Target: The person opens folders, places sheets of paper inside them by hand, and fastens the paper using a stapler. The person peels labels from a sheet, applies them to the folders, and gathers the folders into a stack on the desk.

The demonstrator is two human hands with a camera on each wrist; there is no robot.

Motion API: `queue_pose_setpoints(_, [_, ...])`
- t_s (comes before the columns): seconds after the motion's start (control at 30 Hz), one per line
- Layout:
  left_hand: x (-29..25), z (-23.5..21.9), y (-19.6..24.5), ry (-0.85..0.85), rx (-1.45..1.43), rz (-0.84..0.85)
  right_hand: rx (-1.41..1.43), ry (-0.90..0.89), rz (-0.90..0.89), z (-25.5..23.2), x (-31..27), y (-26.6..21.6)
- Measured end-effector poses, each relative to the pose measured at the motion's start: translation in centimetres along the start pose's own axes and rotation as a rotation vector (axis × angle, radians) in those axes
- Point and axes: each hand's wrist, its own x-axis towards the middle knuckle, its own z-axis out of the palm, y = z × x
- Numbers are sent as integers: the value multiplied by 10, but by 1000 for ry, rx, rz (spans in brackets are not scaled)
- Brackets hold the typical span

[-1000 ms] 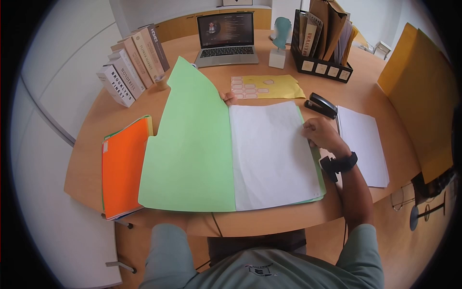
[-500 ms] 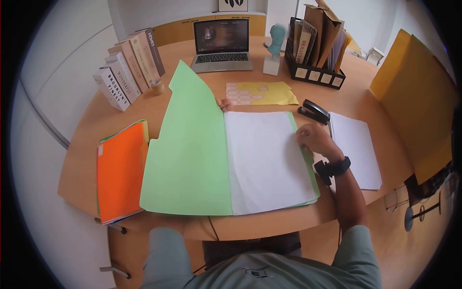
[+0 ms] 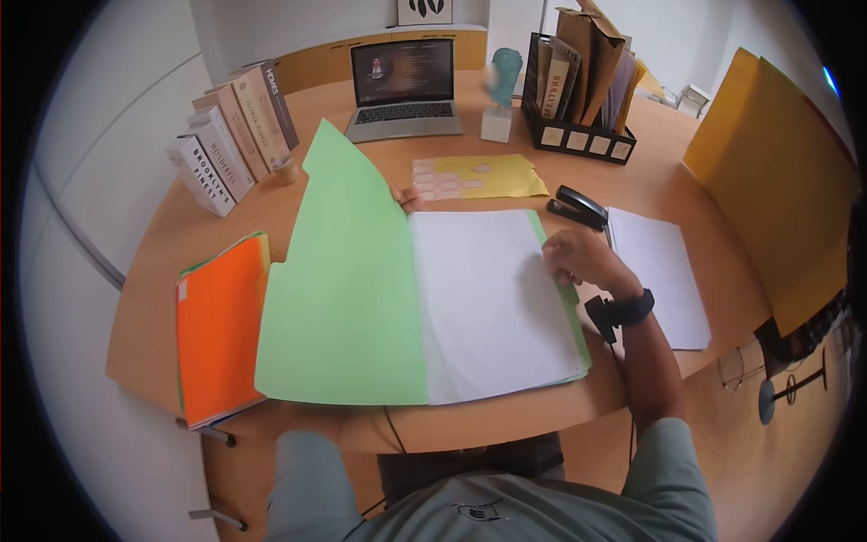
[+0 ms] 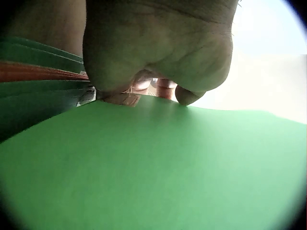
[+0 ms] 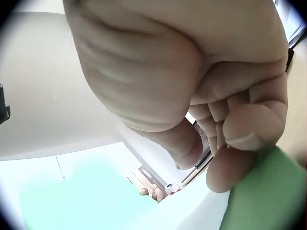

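My left hand (image 3: 409, 200) grips the green folder (image 3: 343, 298), seemingly holding it open; my right hand (image 3: 585, 261), fingers curled, pinch unclear, needs purchase on the paper (image 3: 488, 312) beside them.

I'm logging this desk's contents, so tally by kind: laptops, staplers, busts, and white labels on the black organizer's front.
Laptop: 1
Stapler: 1
Bust: 1
White labels: 4
Total: 7
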Motion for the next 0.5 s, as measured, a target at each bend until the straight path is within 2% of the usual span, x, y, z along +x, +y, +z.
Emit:
queue_pose_setpoints(0.17, [-1, -2, 2, 5, -3, 4, 31, -58, 58, -3, -1, 1])
queue_pose_setpoints(0.27, [-1, -4, 2, 7, -1, 5, 27, -108, 26, 1, -5, -3])
queue_pose_setpoints(0.37, [1, -1, 1, 2, 3, 6, 11, -41, -16, -10, -5, -6])
queue_pose_setpoints(0.47, [6, 0, 1, -1, 4, 5, 112, 178, -203, -31, 16, 9])
queue_pose_setpoints(0.5, [7, 3, 3, -3, 1, 4, -55, 256, -149, -43, 23, 3])
